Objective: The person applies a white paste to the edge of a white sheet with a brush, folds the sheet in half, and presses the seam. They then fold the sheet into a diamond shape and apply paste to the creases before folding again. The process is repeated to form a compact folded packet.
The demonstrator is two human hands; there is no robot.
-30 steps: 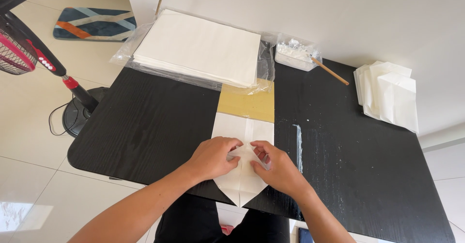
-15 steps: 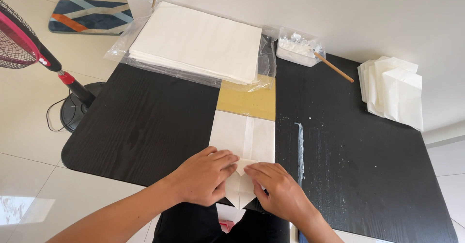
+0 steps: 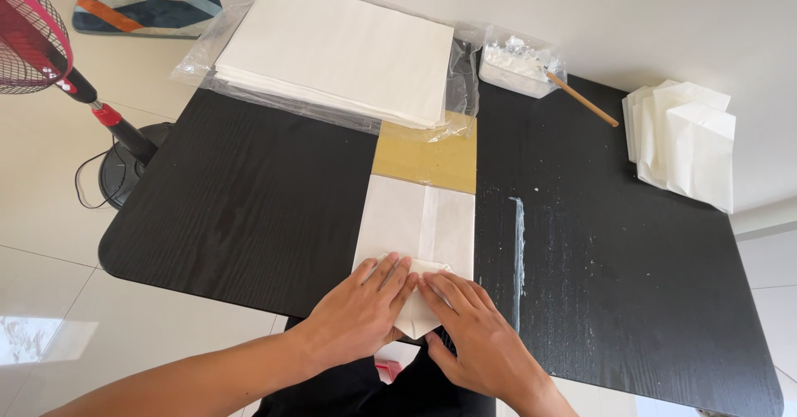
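Head view, near edge of the black table [image 3: 249,209]: a white paper sheet [image 3: 419,226], already folded into a long panel with a lapped seam down its middle, lies over a tan board [image 3: 432,161]. Its near end is turned up into a pointed flap [image 3: 415,321] that overhangs the table edge. The left hand [image 3: 361,309] and right hand [image 3: 473,334] lie side by side on this flap, fingers extended and flat, pressing rather than gripping; neither closes around anything. By this judgement the lengthwise folds are done and the bottom fold is being creased, with sealing seemingly left.

At 12 o'clock from the hands sits a stack of white sheets [image 3: 340,47] in clear wrap. At 1 o'clock is a small tub of white paste [image 3: 519,66] with a wooden stick [image 3: 581,100]. At 2 o'clock lie finished folded paper bags [image 3: 685,139]. A white smear [image 3: 519,242] runs just beside the sheet's right edge. At 10 o'clock, off the table, stands a floor fan [image 3: 33,43]. Nothing blocks the hands.
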